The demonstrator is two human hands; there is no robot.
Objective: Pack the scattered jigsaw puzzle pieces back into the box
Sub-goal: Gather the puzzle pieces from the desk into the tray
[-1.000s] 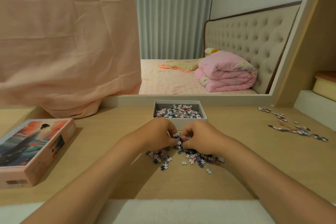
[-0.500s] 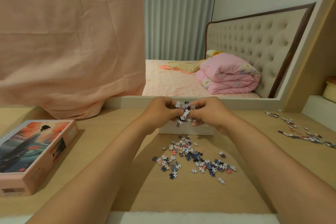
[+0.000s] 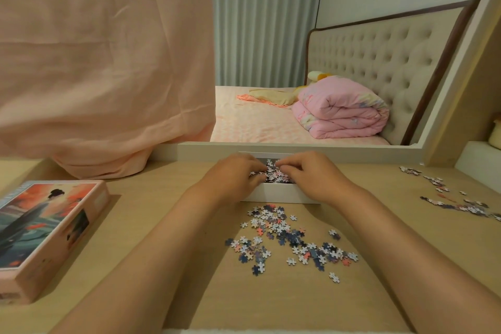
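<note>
Where the pale wooden table (image 3: pixel 151 211) reaches its left edge, a pink cardboard carton printed with a painted figure (image 3: pixel 46 233) lies flat. Right of it, the left hand (image 3: pixel 233 176) and right hand (image 3: pixel 309 173) sit over the open white cardboard box (image 3: pixel 276 195). Their fingers are curled down among the blue, white and pink jigsaw pieces (image 3: pixel 272 172) inside; whether they pinch any cannot be told. Loose scattered pieces (image 3: pixel 287 238) lie just near of the box, and a second scatter (image 3: pixel 447 195) lies at the far right.

The box (image 3: pixel 279 196) sits centre, apparently holding pieces (image 3: pixel 272 174); a scatter (image 3: pixel 282 230) lies before it; another scatter (image 3: pixel 458 203) right; lid (image 3: pixel 46 233) left.
</note>
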